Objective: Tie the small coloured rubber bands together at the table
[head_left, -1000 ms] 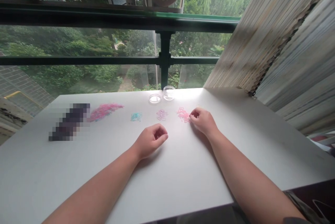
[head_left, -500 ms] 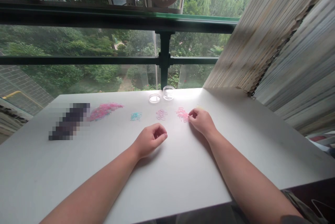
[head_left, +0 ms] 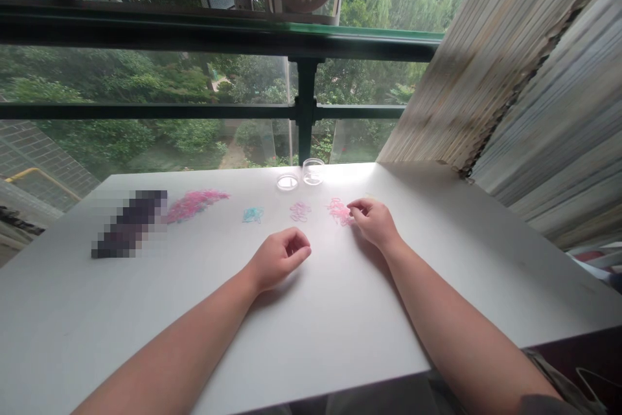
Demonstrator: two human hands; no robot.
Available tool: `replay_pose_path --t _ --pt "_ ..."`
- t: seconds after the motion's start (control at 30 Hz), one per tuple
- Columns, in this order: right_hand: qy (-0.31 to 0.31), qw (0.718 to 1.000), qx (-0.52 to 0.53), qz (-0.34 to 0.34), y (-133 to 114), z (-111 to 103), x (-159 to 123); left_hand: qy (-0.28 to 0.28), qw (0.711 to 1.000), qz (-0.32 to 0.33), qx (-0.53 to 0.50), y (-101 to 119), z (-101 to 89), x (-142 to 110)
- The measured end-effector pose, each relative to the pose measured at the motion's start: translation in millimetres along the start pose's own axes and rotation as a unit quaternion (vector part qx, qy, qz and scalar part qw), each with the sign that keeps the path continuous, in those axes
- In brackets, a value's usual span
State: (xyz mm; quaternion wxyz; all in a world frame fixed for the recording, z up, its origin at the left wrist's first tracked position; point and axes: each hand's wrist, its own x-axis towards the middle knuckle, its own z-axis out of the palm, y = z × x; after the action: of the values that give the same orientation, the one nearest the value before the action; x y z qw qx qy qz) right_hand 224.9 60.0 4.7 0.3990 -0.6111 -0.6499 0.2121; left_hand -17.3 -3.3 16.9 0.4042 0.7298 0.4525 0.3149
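Right hand (head_left: 378, 223) at the pink bands (head_left: 337, 210)
Left hand (head_left: 276, 262) curls loosely nearby; I can't tell whether either grips anything.

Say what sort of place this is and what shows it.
Probably a home, perhaps an enclosed balcony or window corner, though I can't be certain: a white table stands by a dark green railing, trees show beyond it, and a curtain hangs at the right.
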Motion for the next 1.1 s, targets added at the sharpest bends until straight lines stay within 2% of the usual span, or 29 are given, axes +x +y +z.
replay_pose_path --t 0.23,0.47,0.57,0.67,0.73,0.8,0.9,1.0,1.1 --pt "0.022 0.987 0.158 -0.011 3.5 2.5 2.4 -0.008 1.0 0.003 0.001 -0.8 -0.4 -0.1" --pt "0.036 0.941 0.334 0.034 1.3 0.6 5.2 -0.011 1.0 0.004 -0.001 -1.0 -0.3 0.2" --pt "0.038 0.932 0.358 0.031 0.4 -1.0 5.4 -0.013 1.0 0.003 -0.001 -1.8 -0.2 0.4" --pt "0.065 0.959 0.275 0.014 0.5 -8.2 6.0 -0.013 1.0 0.005 0.001 -2.2 0.0 0.4" --pt "0.072 0.987 0.144 0.001 0.9 -16.6 5.8 -0.015 1.0 0.006 0.001 -2.3 -0.1 0.3" --pt "0.032 0.999 -0.013 -0.005 1.2 -25.9 4.6 -0.016 1.0 0.006 0.001 -2.4 -0.1 0.2" --pt "-0.06 0.986 -0.153 0.02 1.0 -35.9 1.6 -0.015 1.0 0.007 0.002 -3.0 -0.3 0.2" --pt "-0.115 0.972 -0.198 0.057 0.1 -38.5 -0.7 -0.016 1.0 0.007 0.005 -3.6 -0.4 0.4" --pt "-0.136 0.964 -0.213 0.081 -0.8 -36.6 -1.3 -0.017 1.0 0.006 0.004 -4.1 -0.3 0.4"
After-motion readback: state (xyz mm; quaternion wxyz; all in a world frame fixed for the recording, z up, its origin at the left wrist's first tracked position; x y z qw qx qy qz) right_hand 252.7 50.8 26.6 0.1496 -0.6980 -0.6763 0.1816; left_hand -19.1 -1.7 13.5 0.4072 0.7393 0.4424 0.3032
